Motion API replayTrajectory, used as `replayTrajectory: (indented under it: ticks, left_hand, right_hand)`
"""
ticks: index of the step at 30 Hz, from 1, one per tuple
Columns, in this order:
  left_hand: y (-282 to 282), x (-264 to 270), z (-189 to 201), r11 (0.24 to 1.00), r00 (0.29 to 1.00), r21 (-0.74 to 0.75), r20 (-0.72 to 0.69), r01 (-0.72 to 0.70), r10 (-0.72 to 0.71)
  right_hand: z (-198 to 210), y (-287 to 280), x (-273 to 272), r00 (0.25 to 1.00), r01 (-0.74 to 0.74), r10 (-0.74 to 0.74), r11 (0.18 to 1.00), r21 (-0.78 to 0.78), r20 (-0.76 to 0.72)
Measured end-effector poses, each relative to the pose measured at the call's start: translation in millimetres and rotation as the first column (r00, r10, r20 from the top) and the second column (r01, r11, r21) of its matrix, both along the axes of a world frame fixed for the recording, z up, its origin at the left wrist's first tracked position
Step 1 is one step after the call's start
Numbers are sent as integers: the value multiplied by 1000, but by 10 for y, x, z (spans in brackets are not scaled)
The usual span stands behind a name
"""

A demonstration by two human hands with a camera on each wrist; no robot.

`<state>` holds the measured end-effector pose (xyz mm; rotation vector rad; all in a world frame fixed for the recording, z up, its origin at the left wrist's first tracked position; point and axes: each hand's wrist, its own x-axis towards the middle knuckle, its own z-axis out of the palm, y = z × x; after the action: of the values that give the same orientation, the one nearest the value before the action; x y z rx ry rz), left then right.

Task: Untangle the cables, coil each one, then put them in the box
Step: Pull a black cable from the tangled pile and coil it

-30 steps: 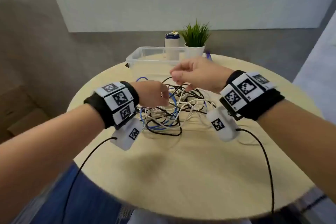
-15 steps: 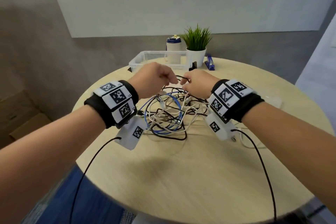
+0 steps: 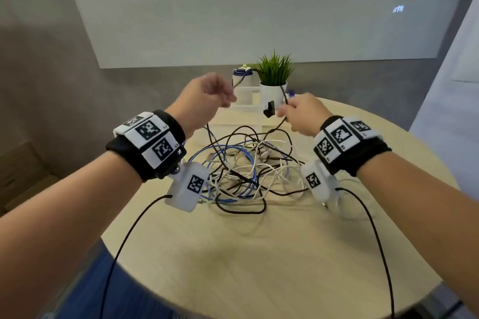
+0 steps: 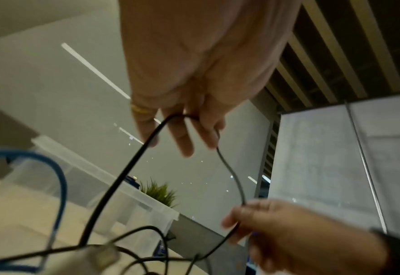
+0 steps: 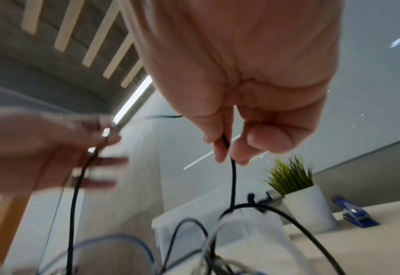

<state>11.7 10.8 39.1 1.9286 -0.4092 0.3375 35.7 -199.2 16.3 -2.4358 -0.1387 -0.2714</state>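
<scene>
Both hands are raised above the round wooden desk (image 3: 259, 254), with a length of black cable (image 3: 283, 97) strung between them. The left hand (image 3: 204, 101) is up high, pinching the black cable between its fingertips; from its wrist view the cable loops over the fingers (image 4: 182, 137) and drops back down toward the heap. The right hand (image 3: 302, 114) sits lower and to the right, its fingers curled round the same cable, and the wrist view shows the cable coming out between thumb and forefinger (image 5: 220, 148). The black cable arches up in front of the potted plant (image 3: 274, 75) at the far side before running down past the right hand. Below the hands lies the tangle of cables (image 3: 243, 173), black, white and blue all knotted together in the middle of the desk. The clear plastic box (image 3: 246, 111) stands just beyond the tangle at the far edge, with a white bottle with a blue cap (image 3: 242, 76) behind it, just left of the plant. A blue stapler (image 5: 356, 214) lies to the right of the plant pot
</scene>
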Motion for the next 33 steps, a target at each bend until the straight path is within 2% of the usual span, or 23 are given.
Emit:
replayTrajectory:
  ticks: [2,3,4,6,7,9,12,15,18,22,25,28,30,33]
  left_hand:
    - [17,-18,-31,971,993,231,-88,-55,77]
    - [5,-45,-30,953,987,290,-106,-85,120]
    - [-16,-77,-18,939,983,319,-85,-128,162]
    - [-95,-135,39,923,976,317,57,-219,211]
    - [-140,-159,76,926,969,290,134,-240,209]
    - [-248,-215,133,952,966,224,202,-209,165]
    - [-362,-235,116,991,986,87,139,-103,90]
    - [-367,-223,89,997,991,-23,116,-71,73]
    - [-358,-224,147,995,994,-102,110,-6,17]
    - [-412,-247,266,955,989,-279,134,100,-64]
    - [-399,-255,363,920,983,-367,168,136,-78]
    - [-357,-255,401,930,974,-341,214,141,-69]
    - [-311,-239,387,940,974,-324,222,111,-39]
    - [-172,-172,326,961,986,-276,164,29,17]
  right_hand:
    - [134,2,-8,997,9,-24,981,196,77]
    - [183,20,-21,995,0,-27,966,259,97]
    - [214,47,-42,994,-17,-16,956,294,110]
    - [241,111,-79,990,-66,24,951,303,140]
    - [241,144,-95,986,-84,37,952,293,163]
    - [234,202,-118,974,-105,42,956,274,225]
    - [218,257,-121,954,-133,50,955,267,296]
    - [194,270,-127,947,-153,65,953,262,315]
    - [104,255,-120,961,-150,104,975,165,257]
    - [-125,231,-19,988,-137,132,989,59,84]
    - [-264,255,20,984,-172,177,978,122,-36]
    - [-370,274,63,983,-162,170,981,111,-63]
    - [-362,268,87,987,-150,159,973,177,-35]
    - [-139,178,86,990,-118,74,901,418,119]
